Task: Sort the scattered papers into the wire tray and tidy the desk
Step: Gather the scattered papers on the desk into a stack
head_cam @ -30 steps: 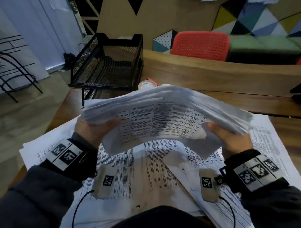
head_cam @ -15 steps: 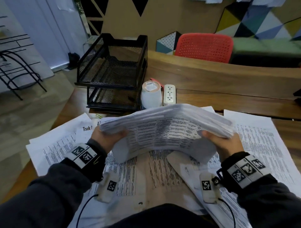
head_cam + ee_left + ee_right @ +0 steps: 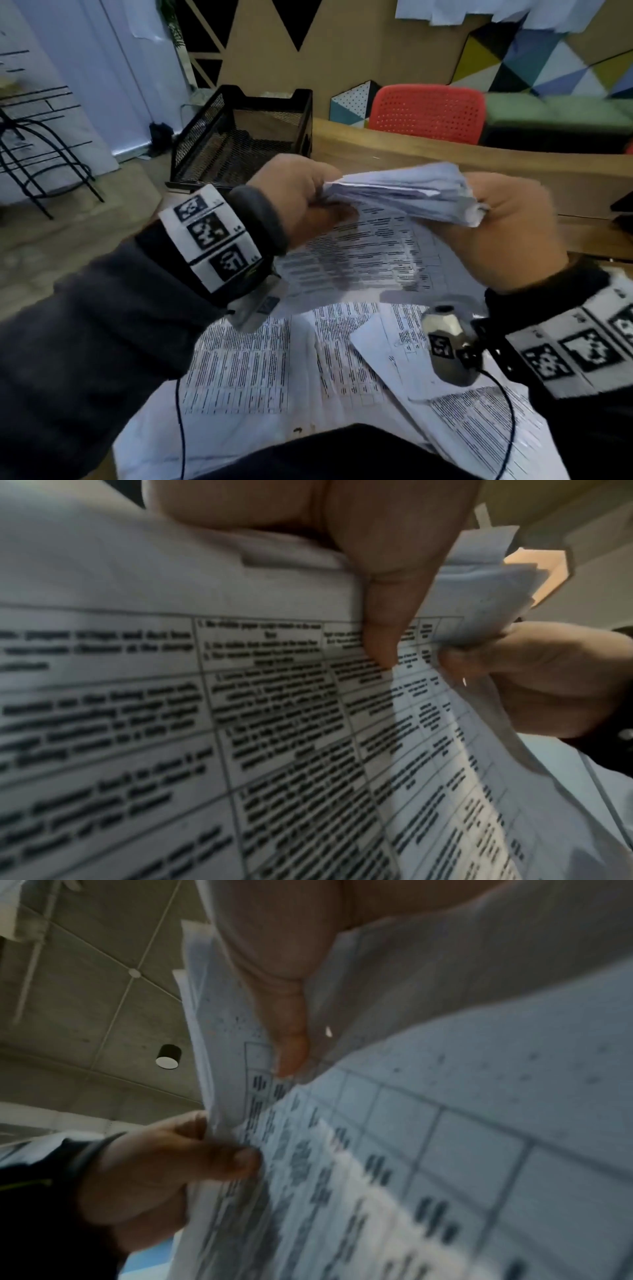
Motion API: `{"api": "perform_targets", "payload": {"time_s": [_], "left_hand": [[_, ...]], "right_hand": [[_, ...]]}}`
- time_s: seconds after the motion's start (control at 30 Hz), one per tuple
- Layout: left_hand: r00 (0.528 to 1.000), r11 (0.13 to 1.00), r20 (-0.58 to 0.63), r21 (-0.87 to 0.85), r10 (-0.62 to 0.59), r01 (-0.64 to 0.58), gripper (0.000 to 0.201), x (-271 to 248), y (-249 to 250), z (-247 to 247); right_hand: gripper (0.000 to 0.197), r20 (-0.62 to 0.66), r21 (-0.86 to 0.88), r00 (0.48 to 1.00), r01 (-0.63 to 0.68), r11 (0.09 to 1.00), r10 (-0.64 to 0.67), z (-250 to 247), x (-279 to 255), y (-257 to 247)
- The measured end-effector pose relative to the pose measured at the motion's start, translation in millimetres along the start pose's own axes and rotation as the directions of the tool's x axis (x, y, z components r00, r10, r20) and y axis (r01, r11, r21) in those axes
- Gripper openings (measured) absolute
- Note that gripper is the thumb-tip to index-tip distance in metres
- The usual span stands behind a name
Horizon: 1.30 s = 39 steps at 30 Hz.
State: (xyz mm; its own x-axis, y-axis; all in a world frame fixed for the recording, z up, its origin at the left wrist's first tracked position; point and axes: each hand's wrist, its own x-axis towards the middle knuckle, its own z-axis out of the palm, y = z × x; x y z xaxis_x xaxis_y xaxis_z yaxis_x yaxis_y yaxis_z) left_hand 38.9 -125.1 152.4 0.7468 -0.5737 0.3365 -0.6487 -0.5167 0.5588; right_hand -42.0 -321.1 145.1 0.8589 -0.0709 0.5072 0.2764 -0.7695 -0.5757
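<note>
A thick stack of printed papers (image 3: 370, 240) stands on edge in the air above the desk, printed tables facing me. My left hand (image 3: 301, 202) grips its left top corner and my right hand (image 3: 493, 233) grips its right top corner. The left wrist view shows the stack (image 3: 171, 696) close up with my left thumb across it. In the right wrist view the stack (image 3: 445, 1150) fills the frame, pinched by the right thumb. The black wire tray (image 3: 239, 137) stands behind my left hand at the desk's back left. More loose printed sheets (image 3: 260, 370) lie on the desk below.
A wooden desk (image 3: 394, 150) with a raised back ledge runs behind the tray. A red chair (image 3: 428, 113) and a green bench stand beyond it. A black wire stool (image 3: 34, 164) is on the floor at far left.
Both hands have lifted the stack and turned it from lying flat to standing on edge, closer to my head. The stack hides the white cup and the power strip.
</note>
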Motion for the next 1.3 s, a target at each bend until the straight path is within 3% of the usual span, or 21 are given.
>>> {"api": "perform_targets", "payload": {"time_s": [0.07,0.13,0.2,0.27,0.3,0.33,0.37,0.47,0.53,0.6,0.67,0.73,0.8,0.87,0.93,1.03,1.07,1.13,1.17,1.23,1.3], "left_hand": [[0.996,0.988,-0.086,-0.154,-0.032,0.019,0.019,-4.6,-6.7,-0.4],[0.979,0.948,-0.168,-0.312,-0.113,0.056,0.021,-12.6,-13.3,-0.9],[0.958,0.905,-0.196,-0.41,-0.209,0.113,0.019,-19.5,-13.5,-1.2],[0.921,0.853,-0.208,-0.484,-0.331,0.197,0.006,-26.9,-18.3,5.4],[0.894,0.821,-0.213,-0.52,-0.393,0.237,0.009,-30.9,-18.5,10.2],[0.866,0.791,-0.23,-0.555,-0.443,0.257,0.014,-35.0,-18.3,15.0],[0.845,0.766,-0.258,-0.595,-0.469,0.243,0.018,-39.1,-19.8,20.8],[0.792,0.711,-0.307,-0.67,-0.527,0.214,0.025,-52.0,-16.7,31.8],[0.801,0.746,-0.311,-0.623,-0.511,0.235,0.03,-61.4,-13.2,34.3],[0.835,0.794,-0.34,-0.582,-0.432,0.174,0.037,-64.8,-10.1,31.1],[0.872,0.803,-0.392,-0.596,-0.294,0.003,0.054,-62.3,-10.3,23.7],[0.897,0.834,-0.421,-0.535,-0.13,-0.13,0.065,-56.9,-12.1,17.1],[0.918,0.865,-0.392,-0.479,-0.06,-0.148,0.062,-51.4,-16.1,13.3],[0.919,0.871,-0.385,-0.477,-0.089,-0.115,0.053,-47.8,-21.2,12.1],[0.893,0.869,-0.435,-0.479,-0.115,-0.121,0.048,-46.0,-24.4,11.4],[0.851,0.868,-0.494,-0.486,-0.178,-0.101,0.033,-41.7,-27.4,10.7],[0.842,0.873,-0.503,-0.48,-0.196,-0.083,0.03,-39.7,-28.7,11.0],[0.821,0.899,-0.535,-0.434,-0.199,-0.065,0.031,-37.1,-25.5,9.4],[0.806,0.913,-0.568,-0.398,-0.166,-0.093,0.034,-36.9,-21.7,7.7],[0.763,0.925,-0.642,-0.331,-0.073,-0.189,0.039,-39.5,-12.8,3.8],[0.725,0.923,-0.682,-0.333,-0.093,-0.195,0.043,-42.5,-7.9,5.0]], "right_hand": [[0.022,0.1,0.029,0.977,-0.194,0.981,0.19,-13.3,1.4,5.7],[0.024,0.227,0.046,0.891,-0.413,0.91,0.393,-24.2,1.2,22.7],[0.02,0.265,0.308,0.847,-0.527,0.792,0.461,-22.9,-3.7,42.5],[0.046,0.301,0.633,0.825,-0.548,0.547,0.478,-10.0,-9.9,51.9],[0.055,0.28,0.77,0.831,-0.493,0.404,0.48,0.8,-12.1,53.9],[0.054,0.229,0.857,0.843,-0.412,0.31,0.487,12.2,-14.3,51.1],[0.049,0.148,0.898,0.854,-0.327,0.294,0.499,23.1,-17.0,45.4],[0.029,-0.153,0.807,0.849,-0.188,0.56,0.505,41.5,-22.3,18.1],[0.025,-0.214,0.723,0.882,-0.147,0.675,0.42,47.0,-25.0,8.0],[0.032,-0.172,0.659,0.914,-0.171,0.732,0.369,49.3,-27.1,6.4],[0.038,-0.144,0.63,0.926,-0.187,0.753,0.35,49.6,-27.2,6.9],[0.039,-0.197,0.626,0.936,-0.11,0.772,0.292,46.6,-24.5,4.0],[0.043,-0.257,0.585,0.953,0.022,0.811,0.159,42.1,-21.0,0.2],[0.041,-0.286,0.491,0.958,0.118,0.863,0.033,39.7,-18.7,1.9],[0.043,-0.272,0.5,0.96,0.089,0.862,0.058,38.3,-16.8,7.0],[0.062,-0.132,0.673,0.955,-0.11,0.731,0.265,40.9,-17.0,12.6],[0.057,-0.066,0.681,0.953,-0.172,0.712,0.294,44.2,-17.8,14.8],[0.028,-0.017,0.638,0.947,-0.237,0.733,0.321,48.0,-18.5,13.1],[0.022,-0.048,0.631,0.942,-0.228,0.741,0.332,47.5,-17.9,8.4],[0.029,-0.138,0.656,0.938,-0.153,0.739,0.318,44.0,-17.5,4.4],[0.028,-0.182,0.675,0.937,-0.102,0.731,0.299,40.3,-20.5,3.6]]}}
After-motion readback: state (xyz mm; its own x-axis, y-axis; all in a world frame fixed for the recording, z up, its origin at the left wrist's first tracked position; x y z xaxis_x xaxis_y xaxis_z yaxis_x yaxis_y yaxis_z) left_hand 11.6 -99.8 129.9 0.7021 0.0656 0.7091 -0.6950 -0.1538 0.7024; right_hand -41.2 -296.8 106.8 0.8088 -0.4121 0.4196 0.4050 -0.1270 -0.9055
